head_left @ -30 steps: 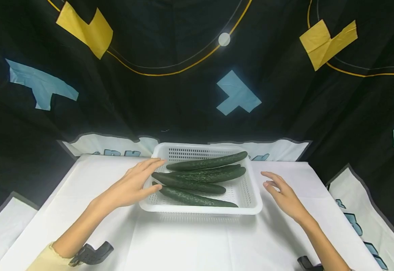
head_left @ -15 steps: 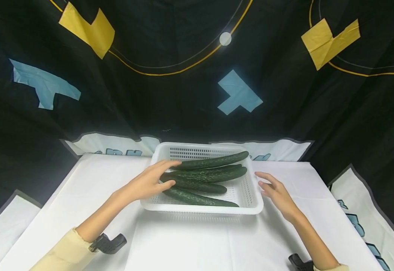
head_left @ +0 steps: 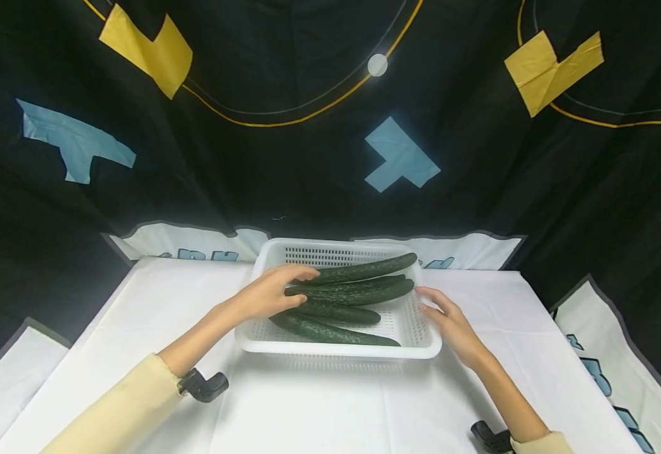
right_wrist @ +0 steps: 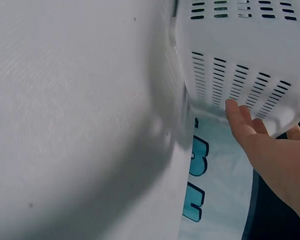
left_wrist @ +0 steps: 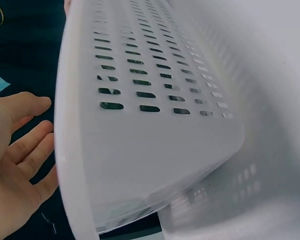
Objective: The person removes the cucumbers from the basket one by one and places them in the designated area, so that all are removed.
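Several dark green cucumbers [head_left: 336, 313] lie lengthwise in a white perforated plastic basket [head_left: 330, 350] on the table. My left hand [head_left: 270, 293] reaches over the basket's left rim, with its fingers loosely bent over the cucumbers' left ends; contact with them cannot be told. In the left wrist view this hand [left_wrist: 17, 155] shows beyond the rim, thumb and fingers apart. At the basket's right end is my right hand [head_left: 454, 325], its fingertips at the rim. The right wrist view has that hand [right_wrist: 270, 145] beside the perforated outer wall, fingers extended; whether they touch it is unclear.
A white cloth covers the table [head_left: 302, 410]. Behind it hangs a black curtain [head_left: 285, 170] with yellow and blue shapes. Black wrist mounts [head_left: 202, 386] sit on both forearms, below beige sleeves.
My left hand has moved right, from the basket's left rim to above the cucumbers. My right hand has come left to the basket's right rim. Basket and cucumbers look unmoved.
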Demonstrator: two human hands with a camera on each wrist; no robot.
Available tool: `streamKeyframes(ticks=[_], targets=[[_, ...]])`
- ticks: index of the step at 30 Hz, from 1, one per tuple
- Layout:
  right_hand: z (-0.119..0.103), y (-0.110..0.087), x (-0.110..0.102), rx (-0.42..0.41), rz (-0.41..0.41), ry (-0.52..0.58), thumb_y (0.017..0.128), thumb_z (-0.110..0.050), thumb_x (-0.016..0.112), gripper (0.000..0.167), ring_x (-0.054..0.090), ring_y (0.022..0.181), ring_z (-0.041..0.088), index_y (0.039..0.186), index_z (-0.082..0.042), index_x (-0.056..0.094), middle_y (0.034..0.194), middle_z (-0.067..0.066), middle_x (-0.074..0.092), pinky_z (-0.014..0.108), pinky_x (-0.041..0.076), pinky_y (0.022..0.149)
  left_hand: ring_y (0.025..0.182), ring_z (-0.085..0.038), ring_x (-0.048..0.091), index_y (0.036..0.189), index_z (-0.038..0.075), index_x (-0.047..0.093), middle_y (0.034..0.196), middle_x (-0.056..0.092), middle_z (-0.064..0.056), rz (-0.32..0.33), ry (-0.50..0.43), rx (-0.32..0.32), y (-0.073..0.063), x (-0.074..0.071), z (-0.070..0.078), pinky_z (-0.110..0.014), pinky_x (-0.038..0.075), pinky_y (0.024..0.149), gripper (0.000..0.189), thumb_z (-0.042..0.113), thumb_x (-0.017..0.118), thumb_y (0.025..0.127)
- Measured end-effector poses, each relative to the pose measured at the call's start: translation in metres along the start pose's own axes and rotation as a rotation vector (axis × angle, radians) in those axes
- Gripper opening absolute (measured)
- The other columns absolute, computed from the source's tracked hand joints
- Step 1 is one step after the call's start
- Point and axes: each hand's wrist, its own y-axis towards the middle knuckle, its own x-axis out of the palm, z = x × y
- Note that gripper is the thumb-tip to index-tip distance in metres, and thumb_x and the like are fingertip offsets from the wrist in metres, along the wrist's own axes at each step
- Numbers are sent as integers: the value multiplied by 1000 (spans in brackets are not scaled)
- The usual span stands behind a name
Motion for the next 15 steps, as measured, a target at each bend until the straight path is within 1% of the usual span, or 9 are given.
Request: streamKeyframes(ticks=[3,8,12,15], targets=[[2,3,2,0,16,-2,105,-17,47,47,19,147,36,149,-1,39,158,18,28,56,16,115,122,-28,56,137,6,57,134,60,-9,-31,27,-9,5,2,-1,-46,45,101,49,4,72,91],[6,6,3,33,6,51,106,-14,41,48,19,147,36,152,-3,34,161,17,23,54,18,115,121,-27,57,135,4,58,132,61,-10,-84,78,-24,13,7,-4,-44,46,100,46,7,72,92],[9,9,3,27,-10,85,105,-11,39,48,17,148,36,152,-2,33,161,18,22,55,15,116,120,-27,58,134,5,59,129,62,-11,-129,114,-38,18,11,-7,-44,47,99,43,9,72,92],[11,10,2,22,-29,106,105,-11,39,49,17,148,37,153,-2,31,161,18,21,54,15,116,118,-27,59,132,6,61,127,64,-10,-161,124,-43,23,14,-9,-44,48,98,41,10,71,93]])
